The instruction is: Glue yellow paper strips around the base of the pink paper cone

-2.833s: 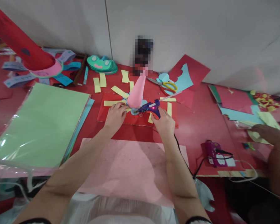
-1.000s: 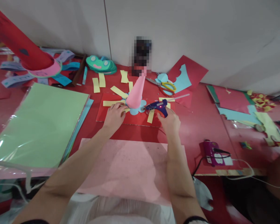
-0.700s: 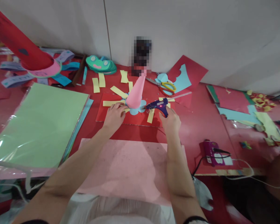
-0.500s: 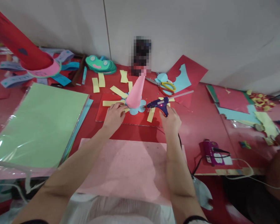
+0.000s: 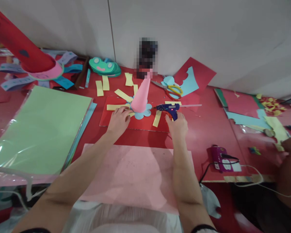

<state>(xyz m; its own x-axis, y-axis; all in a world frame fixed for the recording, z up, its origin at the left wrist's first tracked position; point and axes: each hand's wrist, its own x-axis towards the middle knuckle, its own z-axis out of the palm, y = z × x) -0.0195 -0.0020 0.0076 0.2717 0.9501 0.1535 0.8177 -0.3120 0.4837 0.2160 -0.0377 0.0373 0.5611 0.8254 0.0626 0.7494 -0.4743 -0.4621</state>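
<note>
A pink paper cone [image 5: 141, 96] stands on a blue scalloped paper base [image 5: 139, 115], with pale yellow strips [image 5: 114, 107] radiating around it on a red sheet [image 5: 143, 125]. My left hand [image 5: 119, 120] is at the base's left side, its bent fingers on the paper; what they pinch there is too small to make out. My right hand [image 5: 178, 124] grips a dark blue glue gun [image 5: 168, 108] by its handle. The gun's nozzle points left at the base's right edge, and a clear glue stick [image 5: 191, 105] sticks out behind.
Scissors [image 5: 174, 90] and blue scraps [image 5: 189, 81] lie behind the glue gun. A wrapped green paper stack [image 5: 43, 129] is at left, below a red tube [image 5: 19, 42]. A purple power socket [image 5: 221, 158] sits at right, near another person's arm [image 5: 289, 168].
The glue gun has tilted level, with its nozzle slightly farther right and up and its glue stick end lower. My left hand has hardly moved.
</note>
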